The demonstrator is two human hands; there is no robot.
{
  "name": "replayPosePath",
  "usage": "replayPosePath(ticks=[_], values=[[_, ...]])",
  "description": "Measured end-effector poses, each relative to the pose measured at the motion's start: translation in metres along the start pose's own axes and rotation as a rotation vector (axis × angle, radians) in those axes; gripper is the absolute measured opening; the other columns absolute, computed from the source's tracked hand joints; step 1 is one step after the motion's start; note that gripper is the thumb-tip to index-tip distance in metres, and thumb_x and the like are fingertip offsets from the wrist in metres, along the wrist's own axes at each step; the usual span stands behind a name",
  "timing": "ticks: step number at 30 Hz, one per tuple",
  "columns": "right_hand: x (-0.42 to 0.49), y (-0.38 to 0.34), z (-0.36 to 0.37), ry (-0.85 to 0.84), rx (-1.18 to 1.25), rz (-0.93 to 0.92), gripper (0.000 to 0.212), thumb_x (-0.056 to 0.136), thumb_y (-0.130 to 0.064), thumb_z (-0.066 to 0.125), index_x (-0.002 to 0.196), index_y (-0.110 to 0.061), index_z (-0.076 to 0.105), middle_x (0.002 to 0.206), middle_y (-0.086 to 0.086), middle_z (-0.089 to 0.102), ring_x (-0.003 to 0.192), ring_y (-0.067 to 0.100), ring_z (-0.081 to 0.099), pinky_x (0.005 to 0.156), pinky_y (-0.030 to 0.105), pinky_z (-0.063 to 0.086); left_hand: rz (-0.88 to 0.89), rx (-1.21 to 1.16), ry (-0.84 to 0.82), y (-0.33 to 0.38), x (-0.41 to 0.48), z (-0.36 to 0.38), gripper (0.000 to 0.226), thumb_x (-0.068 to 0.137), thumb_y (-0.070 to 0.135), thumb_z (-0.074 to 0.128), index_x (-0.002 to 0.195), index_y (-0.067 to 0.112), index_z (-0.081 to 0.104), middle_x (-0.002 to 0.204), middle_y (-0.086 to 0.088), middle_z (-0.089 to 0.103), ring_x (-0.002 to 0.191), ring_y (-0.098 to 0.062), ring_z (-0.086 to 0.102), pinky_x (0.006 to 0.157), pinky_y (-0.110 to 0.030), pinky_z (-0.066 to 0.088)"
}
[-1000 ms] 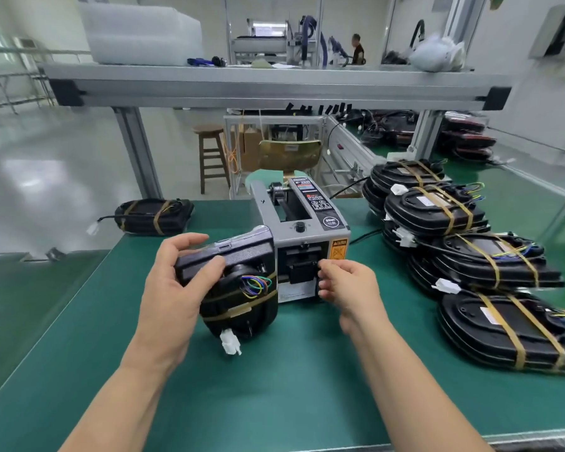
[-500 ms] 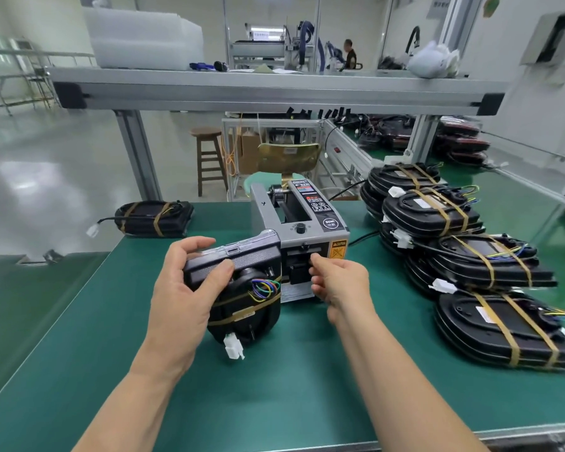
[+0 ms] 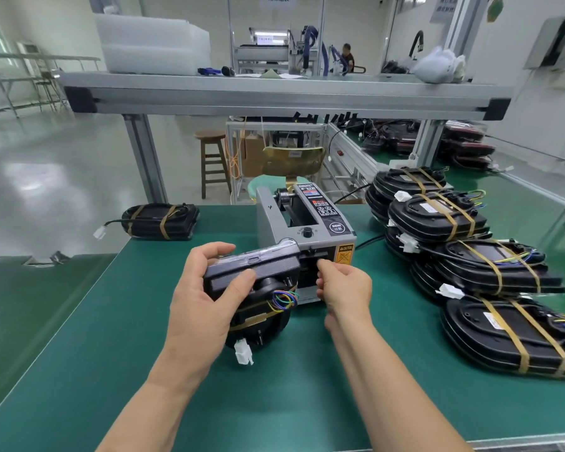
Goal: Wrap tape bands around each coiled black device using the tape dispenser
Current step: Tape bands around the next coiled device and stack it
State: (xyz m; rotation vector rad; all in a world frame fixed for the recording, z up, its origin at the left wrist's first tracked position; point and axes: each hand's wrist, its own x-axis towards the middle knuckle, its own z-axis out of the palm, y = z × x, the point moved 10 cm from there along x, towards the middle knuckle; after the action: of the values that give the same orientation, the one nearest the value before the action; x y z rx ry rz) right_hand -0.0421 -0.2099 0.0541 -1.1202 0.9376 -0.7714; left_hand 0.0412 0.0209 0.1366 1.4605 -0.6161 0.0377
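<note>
On the green table point(image 3: 79, 337), far left, one banded device point(image 3: 160, 221) lies alone. Your left hand point(image 3: 206, 301) grips the black device point(image 3: 258, 278) — thumb on its near face, fingers over its top — tilted, one tape band point(image 3: 258, 318) round it, just in front of the tape dispenser point(image 3: 307, 226). Your right hand point(image 3: 346, 288), apart from the left, has its fingertips pinched at the dispenser's outlet slot, though whether tape sits between them cannot be told; at right, the finished stack point(image 3: 470, 256) lies in overlapping tiers.
</note>
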Motion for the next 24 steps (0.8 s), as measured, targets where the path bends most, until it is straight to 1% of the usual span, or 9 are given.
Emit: replayPosePath(ticks=[3,6,9,11,13,16,17,20,24], values=[[-0.011,-0.016,-0.005,-0.046,0.155,-0.055,0.025,0.088,-0.003,0.065,0.064,-0.008,0.058,0.056,0.002,0.05,0.039,0.004,0.042,0.039,0.014,0.037,0.008,0.006,-0.007,0.003,-0.001,0.004,0.035,0.074,0.032,0.073,0.105,0.041,0.061,0.094,0.013,0.066,0.085,-0.009,0.066,0.079,-0.015,0.05],[-0.033,-0.049,-0.001,-0.133,0.216,-0.179,0.027,0.087,-0.005,0.068,0.061,-0.012,0.066,0.062,-0.002,0.063,0.051,0.002,0.054,0.052,0.013,0.045,0.018,-0.012,-0.013,0.004,-0.002,0.012,0.033,0.075,0.03,0.073,0.105,0.041,0.064,0.101,0.004,0.067,0.093,-0.018,0.066,0.09,-0.028,0.051],[-0.058,-0.074,0.009,-0.236,0.219,-0.266,0.028,0.084,-0.008,0.072,0.059,-0.018,0.076,0.101,-0.004,0.069,0.08,0.004,0.065,0.074,0.016,0.048,0.034,-0.005,-0.003,0.006,-0.003,0.02,0.028,0.08,0.021,0.077,0.1,0.037,0.066,0.105,-0.001,0.068,0.099,-0.021,0.065,0.096,-0.043,0.051],[-0.073,-0.081,0.016,-0.281,0.176,-0.31,0.027,0.083,-0.009,0.074,0.059,-0.022,0.076,0.116,-0.01,0.064,0.098,0.002,0.065,0.079,0.015,0.047,0.032,0.0,0.004,0.006,-0.004,0.025,0.028,0.082,0.017,0.077,0.1,0.036,0.066,0.106,-0.002,0.068,0.1,-0.023,0.065,0.097,-0.048,0.05],[-0.084,-0.079,0.023,-0.313,0.105,-0.335,0.026,0.082,-0.011,0.075,0.058,-0.023,0.075,0.12,-0.016,0.062,0.11,0.003,0.062,0.082,0.017,0.049,0.032,0.001,0.006,0.008,-0.005,0.029,0.026,0.079,0.023,0.079,0.1,0.034,0.066,0.105,-0.002,0.068,0.1,-0.023,0.066,0.095,-0.048,0.051],[-0.089,-0.073,0.025,-0.294,0.007,-0.369,0.018,0.076,-0.021,0.077,0.059,-0.026,0.075,0.124,-0.02,0.059,0.125,0.012,0.054,0.104,0.043,0.046,0.033,-0.013,0.012,0.011,-0.007,0.031,0.025,0.077,0.031,0.078,0.099,0.034,0.067,0.104,-0.004,0.068,0.099,-0.023,0.066,0.093,-0.05,0.052],[-0.09,-0.073,0.025,-0.279,-0.014,-0.373,0.011,0.071,-0.027,0.075,0.06,-0.026,0.075,0.124,-0.022,0.058,0.127,0.013,0.052,0.107,0.047,0.044,0.032,-0.016,0.012,0.012,-0.007,0.031,0.025,0.076,0.033,0.075,0.099,0.034,0.066,0.104,-0.005,0.067,0.099,-0.023,0.066,0.093,-0.05,0.052],[-0.09,-0.074,0.023,-0.237,-0.084,-0.418,0.011,0.064,-0.035,0.068,0.065,-0.027,0.075,0.125,-0.027,0.055,0.131,0.01,0.048,0.11,0.047,0.04,0.044,-0.003,0.012,0.014,-0.008,0.03,0.026,0.079,0.032,0.078,0.101,0.037,0.066,0.105,-0.004,0.067,0.1,-0.022,0.065,0.094,-0.048,0.051],[-0.087,-0.068,0.026,-0.263,-0.088,-0.408,0.01,0.064,-0.035,0.067,0.064,-0.029,0.075,0.126,-0.026,0.054,0.131,0.008,0.047,0.11,0.047,0.04,0.045,0.003,0.013,0.014,-0.01,0.031,0.027,0.076,0.03,0.073,0.101,0.038,0.064,0.104,-0.003,0.067,0.099,-0.021,0.065,0.093,-0.044,0.052]])
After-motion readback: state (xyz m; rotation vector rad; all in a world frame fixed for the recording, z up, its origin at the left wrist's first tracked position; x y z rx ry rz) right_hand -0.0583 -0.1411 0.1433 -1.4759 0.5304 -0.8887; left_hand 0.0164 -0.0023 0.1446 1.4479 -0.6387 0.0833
